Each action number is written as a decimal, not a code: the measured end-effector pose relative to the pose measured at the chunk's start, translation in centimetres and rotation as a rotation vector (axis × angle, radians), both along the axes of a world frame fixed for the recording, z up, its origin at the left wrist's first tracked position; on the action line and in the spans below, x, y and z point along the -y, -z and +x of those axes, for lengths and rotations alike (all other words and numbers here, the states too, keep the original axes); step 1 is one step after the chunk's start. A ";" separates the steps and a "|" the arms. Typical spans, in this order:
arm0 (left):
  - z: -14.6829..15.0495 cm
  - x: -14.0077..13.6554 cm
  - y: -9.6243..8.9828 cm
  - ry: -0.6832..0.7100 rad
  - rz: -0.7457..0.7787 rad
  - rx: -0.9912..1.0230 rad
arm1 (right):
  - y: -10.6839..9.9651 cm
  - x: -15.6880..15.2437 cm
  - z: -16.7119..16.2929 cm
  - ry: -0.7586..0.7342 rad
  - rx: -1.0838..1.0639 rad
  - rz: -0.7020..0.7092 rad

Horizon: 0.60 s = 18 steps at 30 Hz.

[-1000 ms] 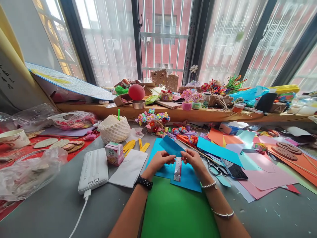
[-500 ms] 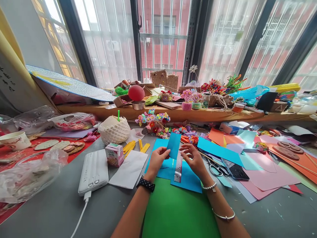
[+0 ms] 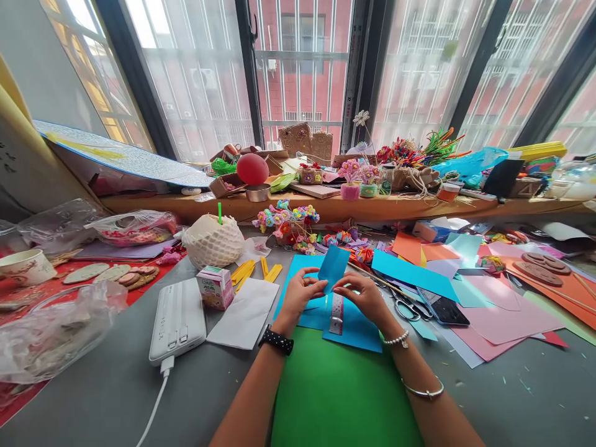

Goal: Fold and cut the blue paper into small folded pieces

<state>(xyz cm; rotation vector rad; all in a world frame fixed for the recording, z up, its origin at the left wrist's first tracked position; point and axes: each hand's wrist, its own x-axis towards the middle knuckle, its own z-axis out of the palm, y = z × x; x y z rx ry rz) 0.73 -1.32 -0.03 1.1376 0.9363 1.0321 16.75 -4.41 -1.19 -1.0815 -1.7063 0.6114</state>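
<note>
A small piece of blue paper (image 3: 334,263) is held up and tilted between my two hands. My left hand (image 3: 300,295) pinches its lower left edge. On its lower right edge, the thumb and fingers of my right hand (image 3: 363,297) are closed. Beneath the hands lie larger blue paper sheets (image 3: 351,338), and on them rests a short clear ruler (image 3: 336,313) with a patterned edge. A green sheet (image 3: 344,391) spreads out nearer to me, partly under the blue ones.
Scissors (image 3: 406,308) and a phone (image 3: 442,305) lie to the right, beside scattered coloured paper (image 3: 503,323). On the left are a white power bank (image 3: 177,318) with a cable, a small drink carton (image 3: 215,287) and white paper (image 3: 244,313). Crochet flowers (image 3: 286,220) stand behind.
My right hand has moved in and closed on the blue piece's lower right edge. The piece has tilted to the right and come down slightly.
</note>
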 end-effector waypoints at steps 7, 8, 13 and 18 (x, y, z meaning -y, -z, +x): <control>0.2 0.1 0.2 0.027 -0.043 0.038 | 0.2 -0.2 -0.2 0.076 -0.016 -0.077; 0.3 0.1 0.1 0.029 -0.052 0.043 | 0.2 -0.2 -0.2 0.084 -0.013 -0.080; 0.3 0.4 0.0 0.044 -0.092 0.062 | 0.0 -0.1 -0.3 0.105 -0.012 -0.095; 0.3 0.2 0.2 0.057 -0.103 0.059 | 0.2 -0.1 -0.3 0.114 -0.007 -0.095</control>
